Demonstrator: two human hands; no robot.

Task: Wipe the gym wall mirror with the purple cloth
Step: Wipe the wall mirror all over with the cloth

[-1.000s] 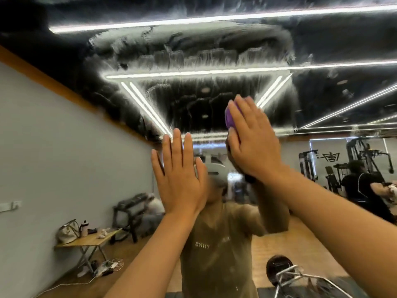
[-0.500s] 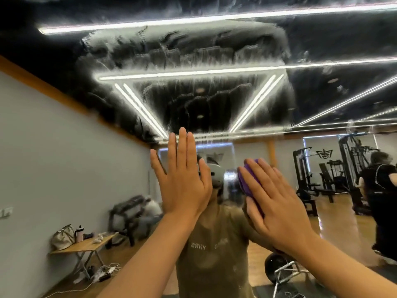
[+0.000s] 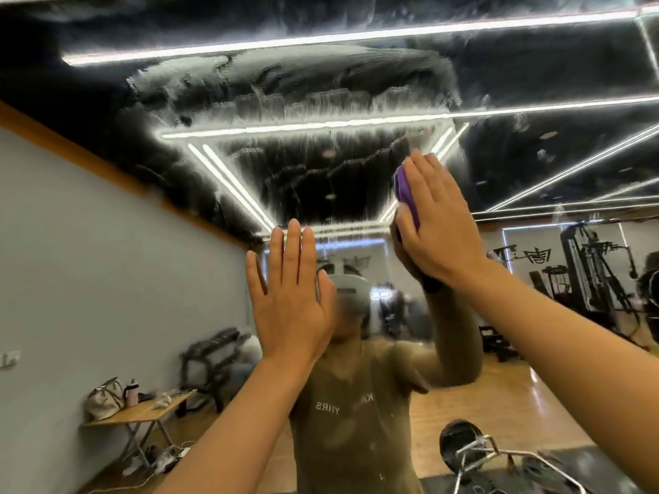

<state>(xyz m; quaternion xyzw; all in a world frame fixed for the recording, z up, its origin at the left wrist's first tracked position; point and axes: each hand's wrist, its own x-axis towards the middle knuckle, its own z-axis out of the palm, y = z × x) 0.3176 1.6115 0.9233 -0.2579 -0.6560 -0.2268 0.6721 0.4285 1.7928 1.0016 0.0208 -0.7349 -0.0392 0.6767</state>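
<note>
My flat right hand (image 3: 433,222) sweeps the crumpled purple cloth (image 3: 405,194) back up the streaked gym wall mirror (image 3: 321,101), left hand (image 3: 290,297) splayed open, leaving haze to clear.

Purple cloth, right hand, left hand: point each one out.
purple cloth (image 3: 405,194), head view, on the strip showing beside the fingers.
right hand (image 3: 437,226), head view, on its back.
left hand (image 3: 290,308), head view, on its back.
</note>
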